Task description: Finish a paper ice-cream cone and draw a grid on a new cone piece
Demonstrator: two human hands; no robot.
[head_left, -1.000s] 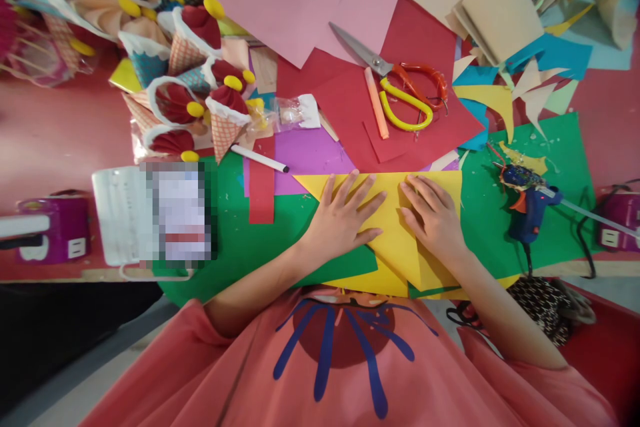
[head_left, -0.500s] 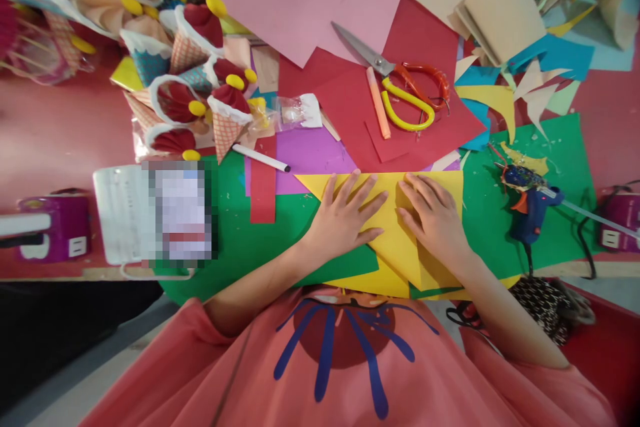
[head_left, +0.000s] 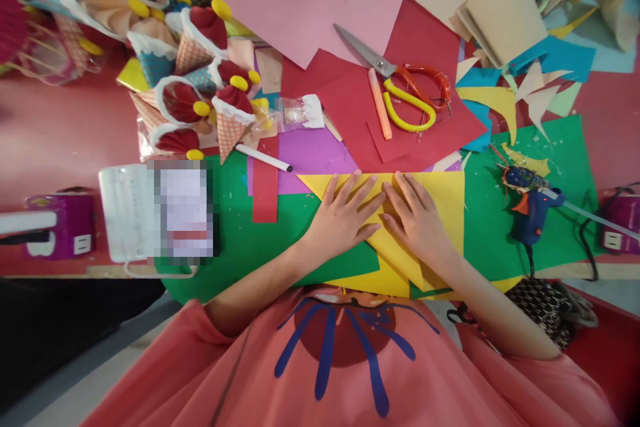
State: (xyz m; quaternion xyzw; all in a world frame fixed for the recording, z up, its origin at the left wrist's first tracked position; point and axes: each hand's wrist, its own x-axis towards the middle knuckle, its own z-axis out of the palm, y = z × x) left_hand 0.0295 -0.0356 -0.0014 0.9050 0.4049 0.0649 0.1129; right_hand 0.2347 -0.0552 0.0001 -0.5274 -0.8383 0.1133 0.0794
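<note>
A folded yellow paper sheet [head_left: 443, 197] lies on a green sheet [head_left: 250, 240] at the table's near edge. My left hand [head_left: 345, 213] rests flat on the yellow paper's left part, fingers spread. My right hand [head_left: 417, 217] lies flat beside it, fingers stretched out along the fold, almost touching the left hand's fingertips. Neither hand holds anything.
Scissors with red and yellow handles [head_left: 405, 87] and an orange stick [head_left: 380, 103] lie on red paper behind. A blue glue gun [head_left: 530, 203] sits right. Paper cone crafts [head_left: 200, 80] crowd the back left. A white marker [head_left: 263, 157], a white board [head_left: 125, 213] and purple sockets [head_left: 60, 223] are left.
My right hand has slid left along the yellow paper toward my left hand. The left hand has stayed put.
</note>
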